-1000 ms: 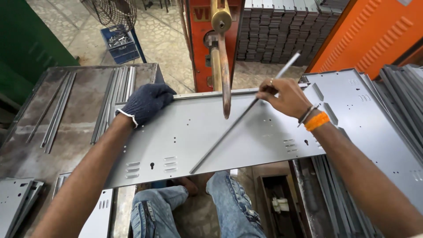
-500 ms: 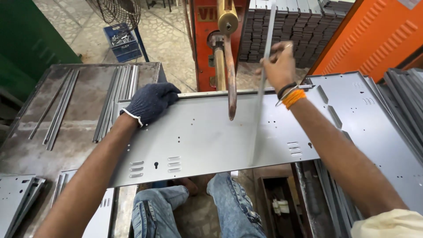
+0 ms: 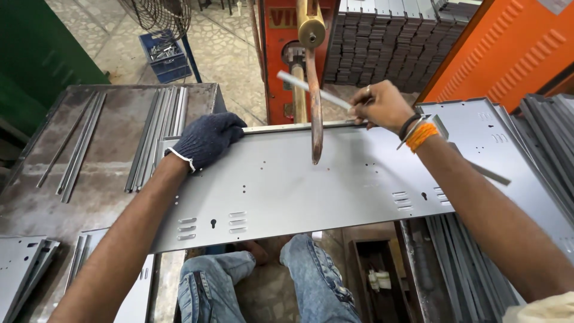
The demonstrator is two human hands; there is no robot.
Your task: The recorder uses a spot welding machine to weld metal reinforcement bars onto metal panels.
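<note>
We have swung the thin grey metal strip from upright to lie crosswise at upper centre, our bare right hand pinching it. Our gloved left hand still presses flat on the perforated grey sheet-metal panel mid-frame, under the copper welding electrode.

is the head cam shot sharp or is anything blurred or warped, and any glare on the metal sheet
Head view: mostly sharp; the grey metal panel shows a soft even sheen, no hard glare. The thin metal strip in the right hand looks slightly smeared. The gloved left hand is crisp. Wide-lens bending curves the panel's edges, and both forearms loom large at the bottom corners.
</note>
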